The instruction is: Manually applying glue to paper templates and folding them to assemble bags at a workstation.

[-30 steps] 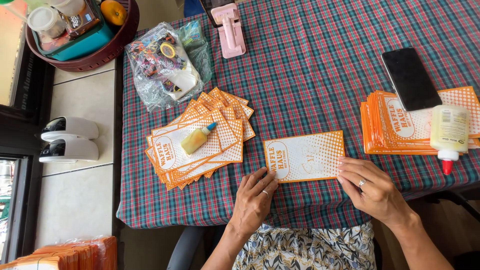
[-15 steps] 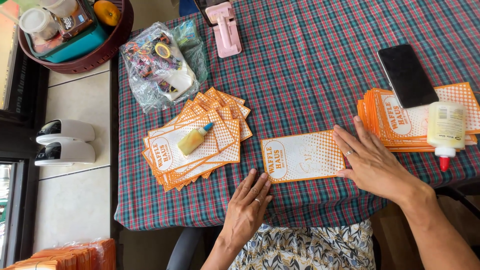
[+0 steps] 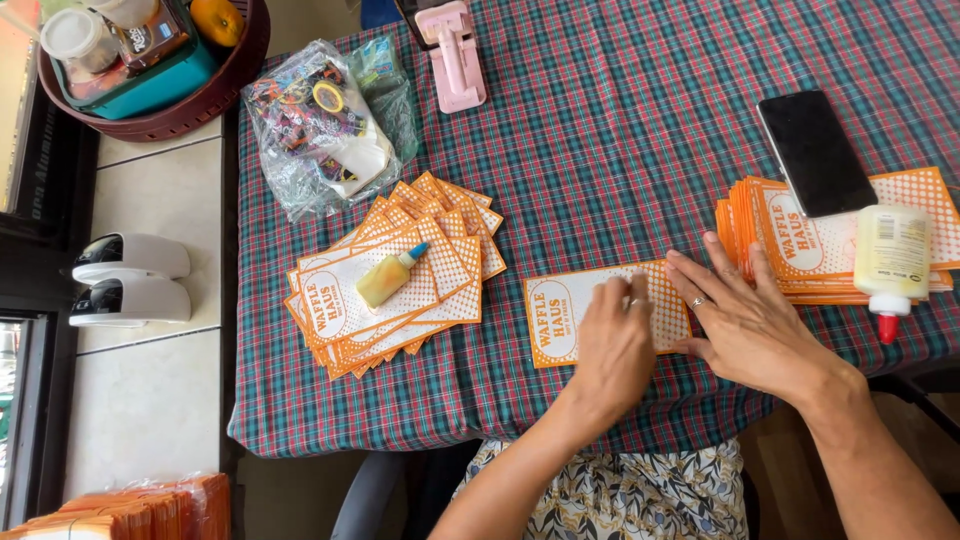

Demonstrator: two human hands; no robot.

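An orange-and-white paper bag (image 3: 565,315) lies flat on the plaid tablecloth (image 3: 620,170) near the front edge. My left hand (image 3: 612,350) rests flat on its middle, fingers together, pressing down. My right hand (image 3: 745,320) lies open with fingers spread on the bag's right end. Neither hand grips anything. To the left sits a fanned stack of the same bags (image 3: 395,275) with a small yellow glue bottle (image 3: 388,277) on top.
At the right, another stack of bags (image 3: 800,245) carries a black phone (image 3: 815,152) and a white glue bottle with a red tip (image 3: 888,265). A clear plastic bag of small items (image 3: 320,125), a pink punch (image 3: 455,55) and a brown basket (image 3: 150,70) lie farther back.
My left hand has moved up from the table's front edge onto the middle of the bag. My right hand has slid up onto the bag's right end and spread out.
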